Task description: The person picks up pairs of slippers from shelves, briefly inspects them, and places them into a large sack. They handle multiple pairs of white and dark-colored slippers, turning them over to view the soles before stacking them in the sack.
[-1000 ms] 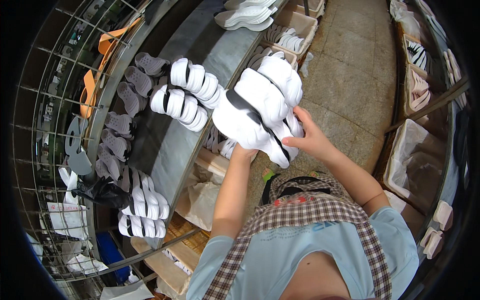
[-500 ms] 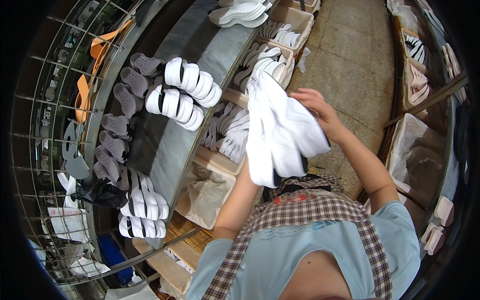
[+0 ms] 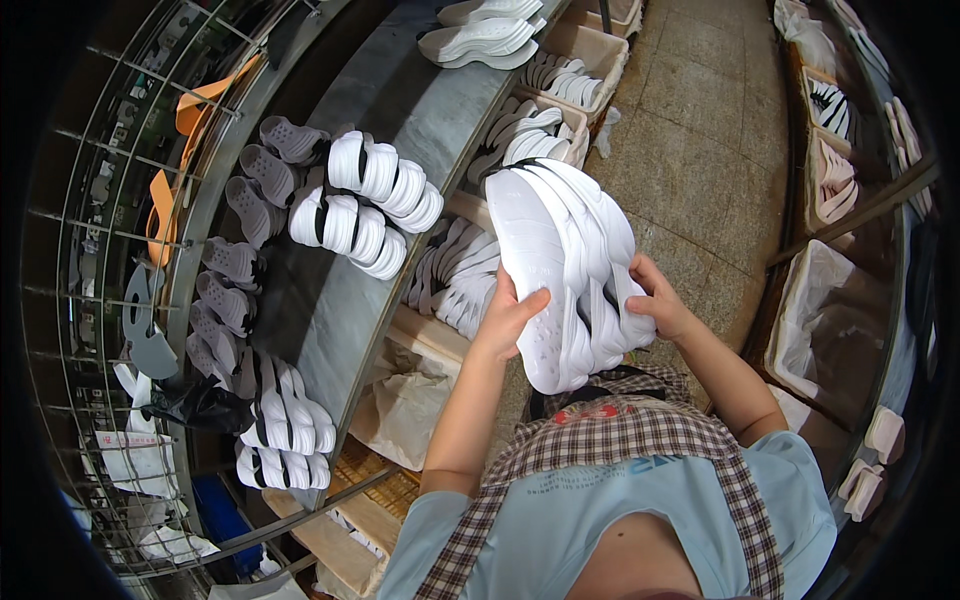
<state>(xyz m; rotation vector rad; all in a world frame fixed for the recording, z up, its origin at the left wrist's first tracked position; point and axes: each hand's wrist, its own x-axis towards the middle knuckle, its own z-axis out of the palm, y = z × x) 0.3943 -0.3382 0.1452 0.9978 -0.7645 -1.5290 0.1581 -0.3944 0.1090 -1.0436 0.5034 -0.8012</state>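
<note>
A fanned stack of white foam shoe soles (image 3: 545, 255) is held in front of my body, several of them nested together. My left hand (image 3: 510, 315) grips the stack's left side, its thumb lying over the face of the nearest sole. Around the right side, my right hand (image 3: 660, 300) is closed with its thumb on the sole edges. Black edges show at parts of the stack. The fingers beneath the soles are mostly hidden.
To the left, a grey metal shelf (image 3: 345, 315) bears rows of white soles (image 3: 370, 190) and grey perforated clogs (image 3: 255, 210). Bins of white soles (image 3: 465, 275) stand below it. Wire mesh (image 3: 75, 290) borders the far left. Across the aisle are lined bins (image 3: 810, 310).
The stack has turned so a flat sole face now shows. My left hand has come into sight on its left edge, and my right hand has closed onto the right side.
</note>
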